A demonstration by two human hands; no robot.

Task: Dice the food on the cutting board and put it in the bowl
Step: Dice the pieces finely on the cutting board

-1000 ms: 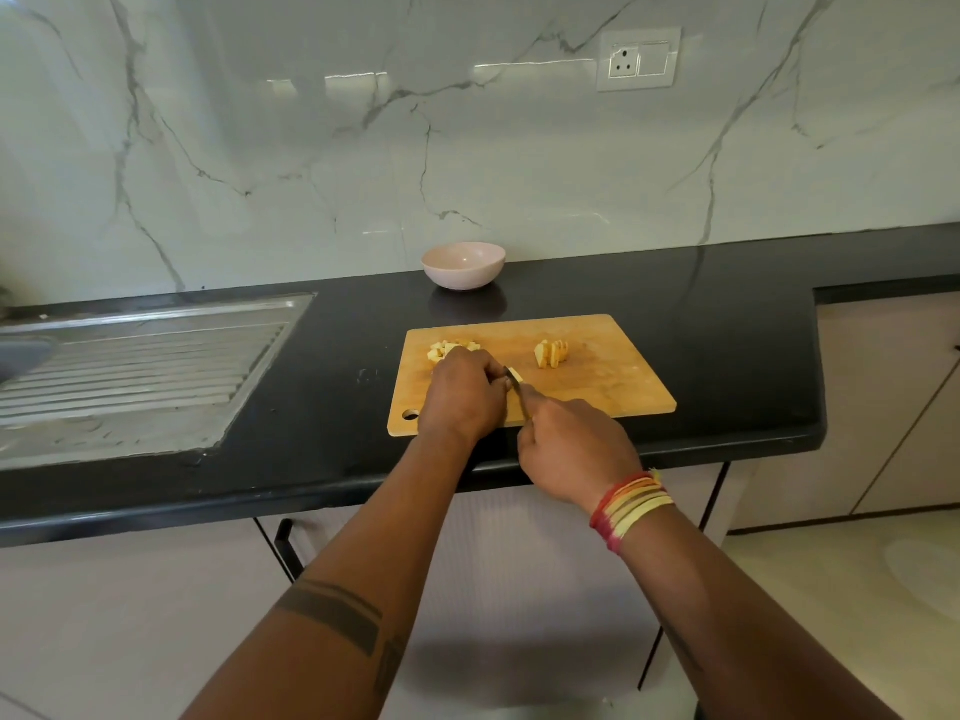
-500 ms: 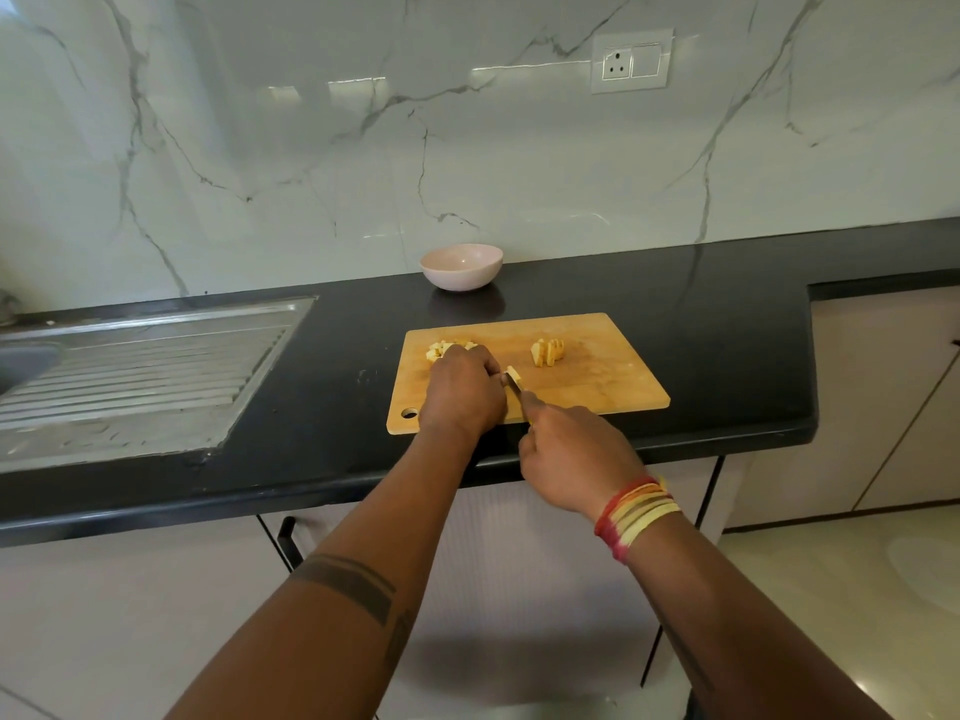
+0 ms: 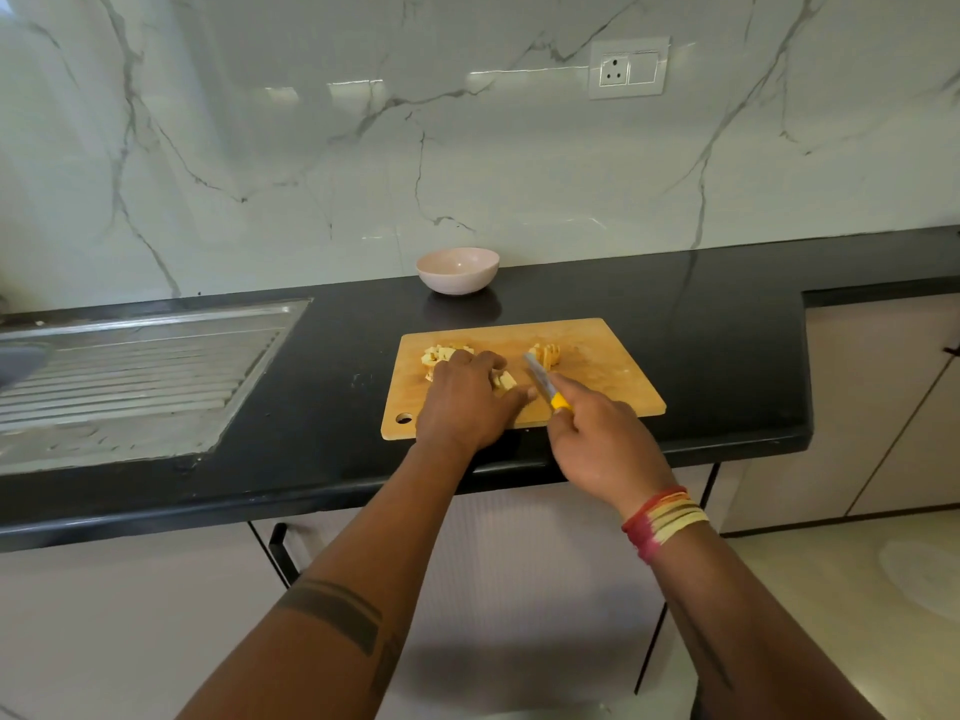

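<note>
Fingers (image 3: pixel 480 362) of the left hand (image 3: pixel 465 402) are laid nearly flat over pale food pieces (image 3: pixel 503 379) on the cutting board (image 3: pixel 602 371); whether any piece is pinched cannot be told; the knife (image 3: pixel 545 384) is gripped by its yellow handle in the right hand (image 3: pixel 597 439), blade angled beside a second pile (image 3: pixel 545 352); the bowl (image 3: pixel 457 269) sits well behind the board and appears empty; the left thumb could be nicked, since it lies close to the blade.
</note>
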